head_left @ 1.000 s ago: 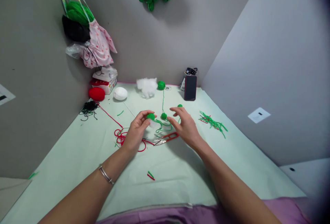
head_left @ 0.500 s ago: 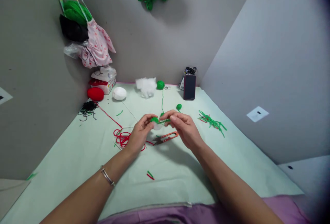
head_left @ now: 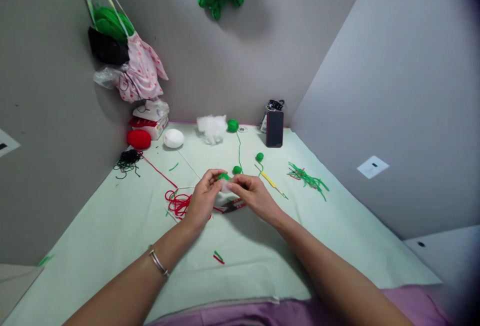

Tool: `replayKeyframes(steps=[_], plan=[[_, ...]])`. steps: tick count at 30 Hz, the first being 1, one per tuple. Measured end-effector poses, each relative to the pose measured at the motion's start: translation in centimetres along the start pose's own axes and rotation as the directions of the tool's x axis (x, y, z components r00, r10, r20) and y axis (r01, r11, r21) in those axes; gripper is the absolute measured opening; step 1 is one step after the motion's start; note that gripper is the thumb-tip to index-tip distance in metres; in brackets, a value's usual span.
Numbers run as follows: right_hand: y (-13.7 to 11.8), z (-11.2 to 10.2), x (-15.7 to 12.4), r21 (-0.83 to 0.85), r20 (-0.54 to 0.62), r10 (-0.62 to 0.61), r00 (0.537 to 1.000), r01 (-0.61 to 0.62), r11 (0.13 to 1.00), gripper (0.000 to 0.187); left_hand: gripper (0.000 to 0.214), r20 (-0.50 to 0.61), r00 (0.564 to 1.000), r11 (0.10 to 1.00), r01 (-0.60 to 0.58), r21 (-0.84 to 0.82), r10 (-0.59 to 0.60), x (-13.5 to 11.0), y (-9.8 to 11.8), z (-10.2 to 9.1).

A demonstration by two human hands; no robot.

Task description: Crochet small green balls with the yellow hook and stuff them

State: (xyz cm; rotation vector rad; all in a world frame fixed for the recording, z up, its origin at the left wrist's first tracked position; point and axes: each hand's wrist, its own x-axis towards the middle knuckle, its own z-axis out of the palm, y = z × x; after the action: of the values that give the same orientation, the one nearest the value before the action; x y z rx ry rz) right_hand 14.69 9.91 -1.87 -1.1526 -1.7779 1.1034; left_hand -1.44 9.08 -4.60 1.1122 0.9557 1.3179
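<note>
My left hand (head_left: 202,197) and my right hand (head_left: 253,195) meet above the pale green table cover (head_left: 112,226). Both pinch a small green crocheted piece (head_left: 224,177) with white stuffing showing under it. Fingers of both hands are closed on it. Red-handled snips (head_left: 232,206) lie on the cover just under my hands. A second small green ball (head_left: 237,170) sits right behind the piece, with green yarn (head_left: 239,148) running back to a green yarn ball (head_left: 232,125). A yellow-handled crochet hook (head_left: 270,180) lies to the right of my right hand.
Tangled red yarn (head_left: 178,202) lies left of my hands. At the back stand a red yarn ball (head_left: 138,139), a white ball (head_left: 173,138), white stuffing (head_left: 212,127) and a dark phone (head_left: 274,128). Green yarn scraps (head_left: 308,177) lie at the right, black yarn (head_left: 127,160) at the left.
My right hand came in from the right and closed on the green piece with my left hand. The yellow-handled hook now lies uncovered on the cover.
</note>
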Motion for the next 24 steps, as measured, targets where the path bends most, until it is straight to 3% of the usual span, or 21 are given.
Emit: replayKeyframes(steps=[7, 13, 18, 21, 24], plan=[[0.9, -0.1, 0.3, -0.045, -0.124, 0.049, 0.991, -0.055, 0.997, 0.033, 0.026, 0.072, 0.997, 1.000, -0.011, -0.005, 0.011, -0.2, 0.2, -0.1], [-0.1, -0.6, -0.3, -0.100, -0.030, -0.004, 1.000, 0.001, 0.995, 0.030, 0.028, 0.073, 0.997, 1.000, -0.022, 0.005, 0.022, 0.1, 0.3, -0.2], [-1.2, 0.9, -1.6, -0.165, 0.011, -0.068, 0.998, 0.069, 0.984, 0.023, 0.018, -0.009, 1.000, 1.000, -0.020, 0.020, 0.020, 0.3, 0.1, -0.1], [-1.2, 1.4, -1.7, -0.167, 0.021, -0.075, 0.997, 0.077, 0.983, 0.019, 0.015, -0.030, 1.000, 1.000, 0.002, 0.018, -0.002, 0.5, -0.1, -0.2], [-0.5, 0.6, -1.2, -0.177, 0.028, -0.058, 0.998, 0.062, 0.982, 0.012, 0.020, -0.046, 0.999, 1.000, 0.008, -0.002, -0.008, 0.6, -0.3, -0.4]])
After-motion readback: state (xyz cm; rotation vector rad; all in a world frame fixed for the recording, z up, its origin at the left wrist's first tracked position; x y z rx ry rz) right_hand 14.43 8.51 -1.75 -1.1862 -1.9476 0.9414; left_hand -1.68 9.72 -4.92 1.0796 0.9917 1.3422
